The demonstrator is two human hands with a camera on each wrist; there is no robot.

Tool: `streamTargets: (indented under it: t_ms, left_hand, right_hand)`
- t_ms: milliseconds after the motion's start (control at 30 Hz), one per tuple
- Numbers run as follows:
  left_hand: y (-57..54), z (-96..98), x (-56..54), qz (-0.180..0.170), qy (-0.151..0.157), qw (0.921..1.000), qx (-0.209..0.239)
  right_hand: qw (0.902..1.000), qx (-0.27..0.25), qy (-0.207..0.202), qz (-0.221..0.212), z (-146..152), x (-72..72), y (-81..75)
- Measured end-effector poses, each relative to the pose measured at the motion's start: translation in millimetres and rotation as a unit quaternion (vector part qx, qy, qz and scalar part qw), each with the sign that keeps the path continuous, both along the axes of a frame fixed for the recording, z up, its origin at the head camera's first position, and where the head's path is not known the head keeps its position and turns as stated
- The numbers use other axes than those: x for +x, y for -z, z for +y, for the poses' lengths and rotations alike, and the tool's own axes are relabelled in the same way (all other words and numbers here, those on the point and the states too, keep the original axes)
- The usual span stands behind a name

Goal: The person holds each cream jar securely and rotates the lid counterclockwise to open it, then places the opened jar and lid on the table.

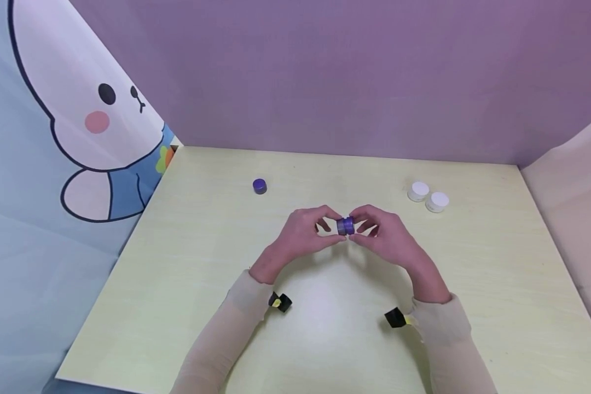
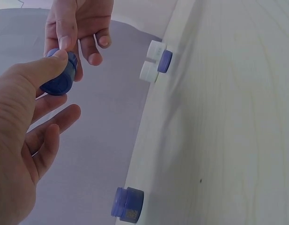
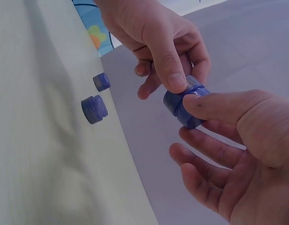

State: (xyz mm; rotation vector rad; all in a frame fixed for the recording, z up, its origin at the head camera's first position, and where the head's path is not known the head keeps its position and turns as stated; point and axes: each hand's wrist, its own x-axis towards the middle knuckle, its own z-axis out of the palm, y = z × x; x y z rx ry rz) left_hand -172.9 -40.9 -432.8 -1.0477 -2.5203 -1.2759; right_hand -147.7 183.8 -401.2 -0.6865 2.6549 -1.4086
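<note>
Above the middle of the table, my left hand point(image 1: 302, 231) pinches a small purple jar point(image 1: 341, 226) between thumb and fingertips. From the other side my right hand point(image 1: 388, 236) pinches a purple lid point(image 1: 350, 225) at the jar's end. Jar and lid are in line, with a seam showing between them. An uncapped purple jar point(image 2: 129, 205) stands on the table in the left wrist view, and a loose purple lid point(image 2: 165, 61) lies farther off there; the hands hide both in the head view.
Two white-topped jars point(image 1: 418, 191) point(image 1: 438, 202) stand side by side at the back right of the pale table point(image 1: 177, 273). A small purple capped jar point(image 1: 259, 186) stands at the back left. A purple wall point(image 1: 325, 82) rises behind the table, and a rabbit-print curtain point(image 1: 24, 246) hangs at left.
</note>
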Motion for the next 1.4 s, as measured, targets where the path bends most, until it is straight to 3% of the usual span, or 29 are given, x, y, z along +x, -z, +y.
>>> streamTargets:
  t_ms: [433,1000,1267,1400]
  left_hand:
    - [2.1,0.4,-1.2,-0.002,-0.008,1.0,-0.002]
    - [3.6,1.1,-2.1,-0.032,-0.01,0.9992,-0.019]
    - [3.5,1.8,-1.5,-0.03,-0.011,0.9989,-0.034]
    - [4.6,2.1,-0.9,-0.032,-0.007,0.9988,-0.037]
  right_hand:
    - [0.9999,0.011,0.004,0.005,9,-2.5,2.7]
    - [0.9976,0.012,0.067,0.012,35,-7.3,3.9]
    - [0.9915,0.029,0.124,-0.025,43,-6.5,-1.9]
    - [0.9883,0.012,0.148,-0.035,46,-6.1,-3.4]
